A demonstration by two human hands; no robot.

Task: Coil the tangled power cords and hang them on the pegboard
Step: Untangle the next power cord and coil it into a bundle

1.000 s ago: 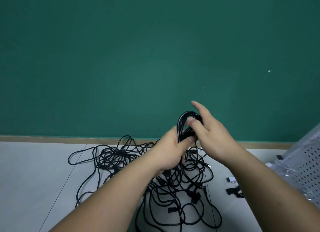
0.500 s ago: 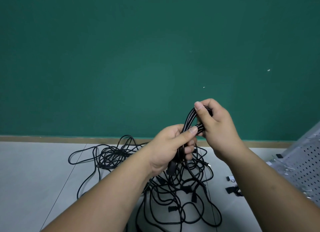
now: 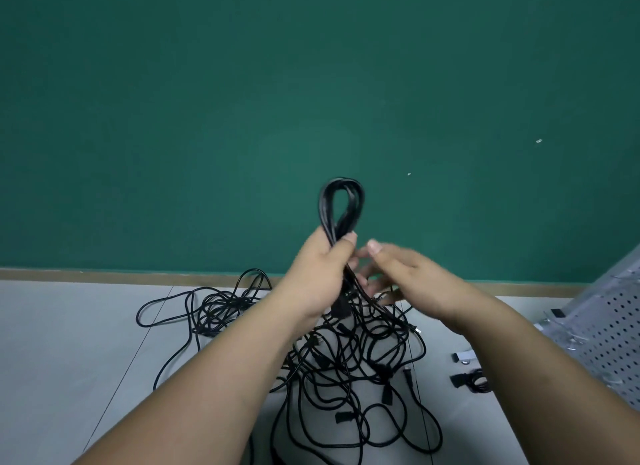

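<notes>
A coiled loop of black power cord (image 3: pixel 341 206) stands up in front of the green wall. My left hand (image 3: pixel 320 274) grips it just below the loop, thumb across the strands. My right hand (image 3: pixel 401 274) is beside it to the right, blurred, with fingers spread loosely near the strands that hang below; I cannot tell whether it touches them. A tangle of black cords (image 3: pixel 349 367) with several plugs lies on the grey floor beneath my hands. The perforated pegboard (image 3: pixel 609 333) leans at the right edge.
A second clump of black cord (image 3: pixel 214 308) spreads to the left on the floor. Small black and white clips or straps (image 3: pixel 467 371) lie on the floor near the pegboard. The green wall with a wooden skirting strip (image 3: pixel 104 274) stands close ahead.
My right hand has let go of the top of the coil and dropped lower to the right. The loop now stands free above my left hand.
</notes>
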